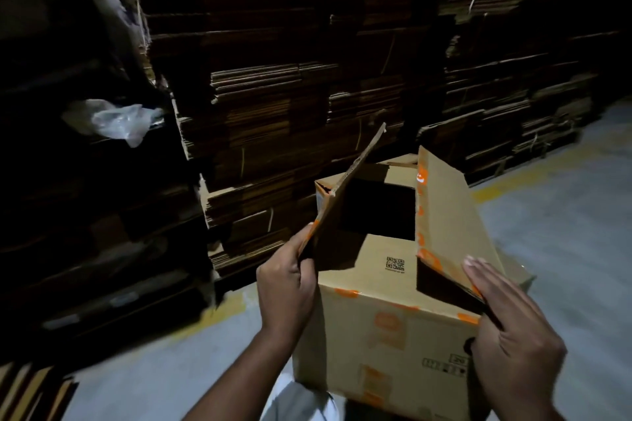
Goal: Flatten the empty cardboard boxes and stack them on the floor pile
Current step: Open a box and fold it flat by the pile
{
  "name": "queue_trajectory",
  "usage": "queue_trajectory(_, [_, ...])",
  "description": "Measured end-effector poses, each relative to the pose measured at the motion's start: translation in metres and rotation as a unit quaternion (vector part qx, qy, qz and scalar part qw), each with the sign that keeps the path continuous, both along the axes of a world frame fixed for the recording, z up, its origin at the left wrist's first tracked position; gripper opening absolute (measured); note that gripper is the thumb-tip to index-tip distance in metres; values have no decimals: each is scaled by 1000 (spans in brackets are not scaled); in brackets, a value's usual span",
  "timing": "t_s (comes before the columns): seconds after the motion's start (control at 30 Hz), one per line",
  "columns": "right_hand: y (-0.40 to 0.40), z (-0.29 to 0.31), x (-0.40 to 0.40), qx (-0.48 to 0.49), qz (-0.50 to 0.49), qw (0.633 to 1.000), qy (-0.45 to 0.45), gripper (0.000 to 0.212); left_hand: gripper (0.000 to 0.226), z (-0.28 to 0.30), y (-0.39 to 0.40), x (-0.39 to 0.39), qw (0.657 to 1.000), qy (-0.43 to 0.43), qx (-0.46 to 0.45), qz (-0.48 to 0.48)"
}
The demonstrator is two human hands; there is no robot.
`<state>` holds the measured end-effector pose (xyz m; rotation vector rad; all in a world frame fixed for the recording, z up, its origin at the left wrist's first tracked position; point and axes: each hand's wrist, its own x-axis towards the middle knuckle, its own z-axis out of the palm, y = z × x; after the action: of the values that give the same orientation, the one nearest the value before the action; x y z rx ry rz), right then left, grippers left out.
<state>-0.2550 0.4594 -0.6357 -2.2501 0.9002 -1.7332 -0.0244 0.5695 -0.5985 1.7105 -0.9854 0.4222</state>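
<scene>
A person looks down at an open cardboard box [393, 318] held directly in front of the body, between both hands and close to the chest, above a grey floor [564, 232] marked with a yellow line [513, 178]. The box is still fully formed, not yet flattened, with its dark open mouth facing up and slightly away. Its long axis appears to run away from the person, with the two long flaps on either side. The left hand [285, 287] pinches the near corner of the left flap [345, 195] between thumb and curled fingers, and that flap stands almost upright. The right hand [513, 342] is mostly open, its fingers [478, 275] straight and laid flat against the outer face of the right flap [451, 215], which tilts outward; the thumb seems to sit at the box's side near a hand hole. Both hands are equally near, one on each side. A short flap [386, 256] with a printed QR code lies folded inward at the near edge. Orange tape remnants dot the seams. Behind, tall stacks of flattened cardboard [273, 96] fill the dim background, with a crumpled plastic bag [116, 123] wedged at the left.
</scene>
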Motion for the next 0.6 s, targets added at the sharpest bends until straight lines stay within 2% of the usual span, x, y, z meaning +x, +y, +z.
queue_trajectory(0.1, [-1,9,-2,-5,-10,1000,4,51,53,6,1,-3,1000,10,-13,-8])
queue_trajectory(0.4, [-2,18,0,-17,27,999,-32,55,57,36,15,-12,999,-31,-1,13])
queue_trajectory(0.53, [1,22,10,-13,48,998,-43,66,54,44,28,-7,999,-31,3,36])
queue_trajectory(0.6, [5,24,19,-19,63,997,-44,53,53,49,39,-3,998,-36,0,47])
